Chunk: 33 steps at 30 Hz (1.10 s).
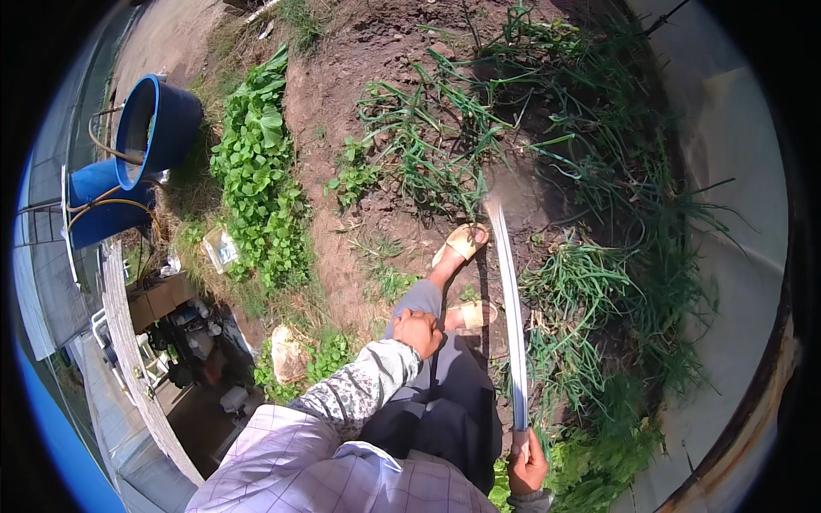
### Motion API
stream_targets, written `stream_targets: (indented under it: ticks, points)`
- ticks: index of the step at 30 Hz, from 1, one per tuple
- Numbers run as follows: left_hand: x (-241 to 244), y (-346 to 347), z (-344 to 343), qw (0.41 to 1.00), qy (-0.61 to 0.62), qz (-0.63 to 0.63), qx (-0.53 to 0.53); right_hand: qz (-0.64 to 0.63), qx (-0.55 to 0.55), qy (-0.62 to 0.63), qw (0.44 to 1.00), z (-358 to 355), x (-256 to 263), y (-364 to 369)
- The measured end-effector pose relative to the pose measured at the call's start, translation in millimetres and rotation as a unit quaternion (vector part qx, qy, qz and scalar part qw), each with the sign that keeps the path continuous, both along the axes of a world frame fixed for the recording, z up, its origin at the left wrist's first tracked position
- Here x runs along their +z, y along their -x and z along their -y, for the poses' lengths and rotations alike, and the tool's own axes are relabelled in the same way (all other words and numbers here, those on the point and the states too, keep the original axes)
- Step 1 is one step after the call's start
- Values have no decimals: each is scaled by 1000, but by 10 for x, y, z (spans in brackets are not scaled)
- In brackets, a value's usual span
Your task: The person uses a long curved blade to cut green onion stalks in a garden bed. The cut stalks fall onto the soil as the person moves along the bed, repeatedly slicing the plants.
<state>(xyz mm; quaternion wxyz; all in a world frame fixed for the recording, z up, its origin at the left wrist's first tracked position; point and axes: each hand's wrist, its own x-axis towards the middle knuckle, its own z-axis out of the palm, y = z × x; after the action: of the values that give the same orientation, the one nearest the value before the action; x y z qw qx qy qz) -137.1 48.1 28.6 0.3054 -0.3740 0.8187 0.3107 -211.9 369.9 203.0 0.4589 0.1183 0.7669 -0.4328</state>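
My right hand (pixel 528 467) grips the lower end of a long, pale, flat hose or tube (pixel 511 301), whose far end is blurred near the green onion plants (pixel 442 141). Water seems to come out there onto the soil. My left hand (pixel 418 332) rests on my leg, its fingers curled, with no object visible in it; whether anything lies under the palm is hidden. Both my feet stand on the soil in yellow slippers (pixel 463 242), just left of the hose. Another clump of green onions (pixel 580 276) grows right of the hose.
Leafy green plants (pixel 256 173) line a strip on the left. Beyond them stand two blue tubs (pixel 176 125) with hoses. A crumpled plastic bag (pixel 221 248) and a pale stone-like lump (pixel 288 354) lie nearby. Whitish sheeting (pixel 737 211) borders the right side.
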Motion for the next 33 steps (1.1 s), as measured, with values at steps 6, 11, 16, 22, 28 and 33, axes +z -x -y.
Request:
stream_targets:
  ticks: [6, 11, 16, 22, 28, 33]
  points:
    - [311, -225, -149, 998, -3, -37, 59, 23, 41, 61, 997, -312, -211, -315]
    - [226, -670, -3, 998, 17, 16, 61, 112, 123, 45, 985, 518, -505, -268]
    - [-91, -1375, 248, 991, -20, 100, 84, 185, 6, 140, 973, 1776, -1061, -509]
    - [-376, -1746, 408, 992, -24, 117, 43, 170, -61, 128, 975, 2772, -1465, -706]
    - [-546, -1983, 643, 994, -23, 87, 57, 184, -116, 62, 974, 3226, -1675, -828]
    - [-679, -2214, 790, 997, 6, 17, 68, 180, -122, 73, 973, 3458, -1789, -912]
